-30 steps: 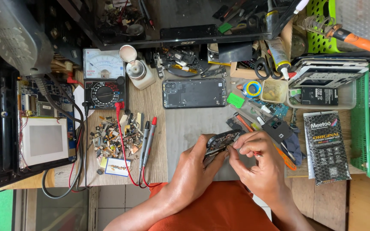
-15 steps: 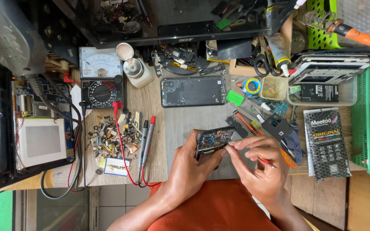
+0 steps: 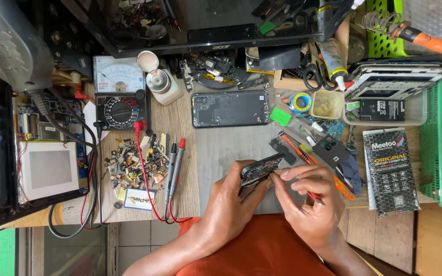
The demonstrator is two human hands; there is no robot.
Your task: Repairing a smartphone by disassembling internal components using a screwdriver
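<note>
My left hand [image 3: 229, 199] grips an opened phone body [image 3: 262, 168], tilted up on its edge above the bench near my lap. My right hand [image 3: 308, 197] pinches a thin red-handled tool [image 3: 315, 197], with its fingertips against the phone's right end; the tool's tip is hidden behind my fingers. A dark phone back cover [image 3: 230, 108] lies flat on the bench further away, clear of both hands.
An analog multimeter [image 3: 120, 97] with red and black probes [image 3: 175, 158] sits at left beside a heap of small parts [image 3: 131, 163]. Screwdrivers, a black pouch and a solder roll [image 3: 301, 102] lie at right, next to a printed packet [image 3: 390, 168], a clear tray [image 3: 420, 110] and a green basket [image 3: 433, 163].
The phone body has stayed in my left hand, shifting slightly right and tilting more upright. My right hand came in against its right end with the tool.
</note>
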